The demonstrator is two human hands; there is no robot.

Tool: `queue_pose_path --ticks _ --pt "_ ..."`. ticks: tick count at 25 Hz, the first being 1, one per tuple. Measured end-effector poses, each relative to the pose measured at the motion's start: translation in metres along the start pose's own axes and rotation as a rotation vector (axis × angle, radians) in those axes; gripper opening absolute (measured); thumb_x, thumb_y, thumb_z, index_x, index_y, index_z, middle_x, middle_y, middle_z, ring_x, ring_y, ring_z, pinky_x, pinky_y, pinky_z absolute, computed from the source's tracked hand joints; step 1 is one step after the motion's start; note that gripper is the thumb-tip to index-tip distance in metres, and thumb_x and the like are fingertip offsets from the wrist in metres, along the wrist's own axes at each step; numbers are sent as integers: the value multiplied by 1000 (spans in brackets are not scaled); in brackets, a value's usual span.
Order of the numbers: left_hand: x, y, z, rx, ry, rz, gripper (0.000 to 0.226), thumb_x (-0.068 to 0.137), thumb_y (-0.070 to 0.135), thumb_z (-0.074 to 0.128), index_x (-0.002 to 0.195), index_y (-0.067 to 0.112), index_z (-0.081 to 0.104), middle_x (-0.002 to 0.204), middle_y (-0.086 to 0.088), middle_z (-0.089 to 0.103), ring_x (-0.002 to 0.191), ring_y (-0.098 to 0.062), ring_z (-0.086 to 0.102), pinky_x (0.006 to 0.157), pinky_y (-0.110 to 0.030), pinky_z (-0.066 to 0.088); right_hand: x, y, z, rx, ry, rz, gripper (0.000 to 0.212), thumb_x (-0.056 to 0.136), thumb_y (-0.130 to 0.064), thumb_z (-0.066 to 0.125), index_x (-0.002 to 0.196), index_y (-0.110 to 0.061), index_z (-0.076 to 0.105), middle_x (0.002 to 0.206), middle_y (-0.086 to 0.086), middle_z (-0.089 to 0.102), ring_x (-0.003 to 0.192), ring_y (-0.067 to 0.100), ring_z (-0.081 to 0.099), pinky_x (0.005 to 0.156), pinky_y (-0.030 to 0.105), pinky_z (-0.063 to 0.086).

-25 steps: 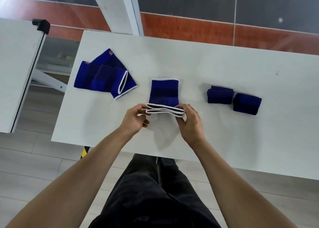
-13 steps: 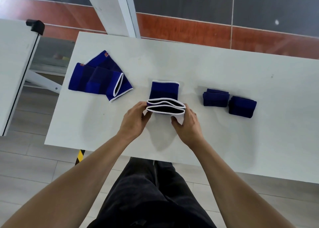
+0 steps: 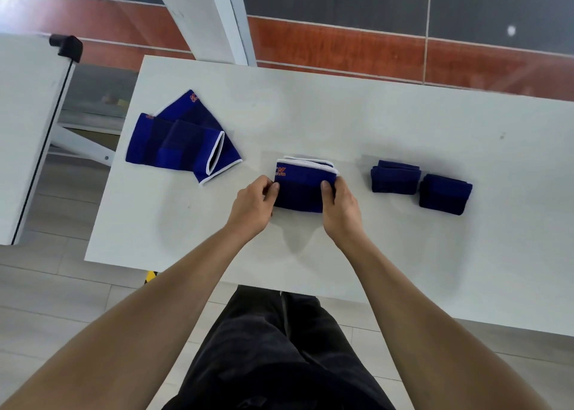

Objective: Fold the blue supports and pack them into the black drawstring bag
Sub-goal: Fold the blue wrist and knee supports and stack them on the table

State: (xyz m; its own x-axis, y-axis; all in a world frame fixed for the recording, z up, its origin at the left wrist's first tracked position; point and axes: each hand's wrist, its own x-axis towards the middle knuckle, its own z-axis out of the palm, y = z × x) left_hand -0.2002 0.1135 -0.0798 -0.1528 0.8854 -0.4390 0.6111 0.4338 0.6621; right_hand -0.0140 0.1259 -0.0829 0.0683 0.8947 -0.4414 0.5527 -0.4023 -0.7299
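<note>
From the head camera, the person is pinching a doubled-over blue knitted support with white trim (image 3: 306, 189) at mid-counter, the left hand (image 3: 252, 206) gripping its left edge and the right hand (image 3: 341, 209) its right edge with the thumb on top; to do this fold well, I would say both hands should be pressing the crease flat and keeping the white edges lined up so it is not springing open. Two folded dark blue supports (image 3: 421, 189) are lying just to its right and a fanned pile of unfolded blue supports (image 3: 180, 144) well to its left on the white counter (image 3: 403, 124), while the black drawstring bag is not showing anywhere.
</note>
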Motion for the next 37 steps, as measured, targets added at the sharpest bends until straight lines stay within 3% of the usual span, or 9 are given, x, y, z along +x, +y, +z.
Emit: queue_pose_path --ticks 3,7,12,16,19,23,26,30,37 --pt "2 1 10 53 50 0 33 105 41 41 90 14 52 67 -4 62 69 -31 61 65 -46 51 7 -4 5 -12 21 92 40 108 -42 30 89 -9 44 75 1 51 77 28 49 66 38 37" --pt "2 4 17 141 104 -7 32 106 40 39 89 14 48 68 0 54 73 -31 52 63 -38 38 16 -3 7 -80 33 152 48 107 -46 28 91 -7 51 80 4 55 81 31 53 70 37 38" --pt "5 4 23 207 145 -16 23 105 37 40 106 15 47 88 -3 64 84 -32 60 66 -40 43 27 -7 10 -229 51 173 45 107 -46 28 89 -11 50 79 2 55 79 30 53 67 37 35" --pt "8 0 33 433 311 387 36 101 27 51 135 15 52 136 -7 55 114 -32 54 95 -42 46 30 -10 12 -297 77 189 43 105 -46 33 95 -10 54 83 3 57 78 29 53 67 35 35" --pt "17 -7 46 678 199 567 47 105 29 40 150 19 44 161 -7 35 143 -36 37 114 -47 34 28 -9 11 -210 151 188 34 103 -43 44 102 -10 51 90 5 61 83 29 58 69 36 39" --pt "24 -14 51 719 88 521 58 104 26 38 160 20 23 168 -4 18 153 -36 17 121 -50 25 28 -4 19 -567 355 -189 32 93 -17 57 124 -13 51 128 10 55 119 30 54 101 40 36" --pt "24 -13 52 715 83 498 61 104 29 36 161 19 18 169 -2 14 155 -34 12 123 -48 21 18 16 31 -676 291 -483 49 98 -14 50 146 -9 47 153 9 45 146 26 37 123 48 17" --pt "23 -19 50 743 71 463 60 106 41 22 161 19 14 169 1 12 155 -33 12 124 -47 19 16 39 23 -736 186 -489 55 108 -29 36 160 -15 23 166 2 23 154 17 16 125 50 9" --pt "18 -23 42 758 19 428 60 106 41 20 161 18 11 169 -1 7 155 -33 12 125 -44 17 18 32 23 -744 193 -471 57 106 -24 40 159 -12 22 166 4 22 154 19 17 125 51 10"
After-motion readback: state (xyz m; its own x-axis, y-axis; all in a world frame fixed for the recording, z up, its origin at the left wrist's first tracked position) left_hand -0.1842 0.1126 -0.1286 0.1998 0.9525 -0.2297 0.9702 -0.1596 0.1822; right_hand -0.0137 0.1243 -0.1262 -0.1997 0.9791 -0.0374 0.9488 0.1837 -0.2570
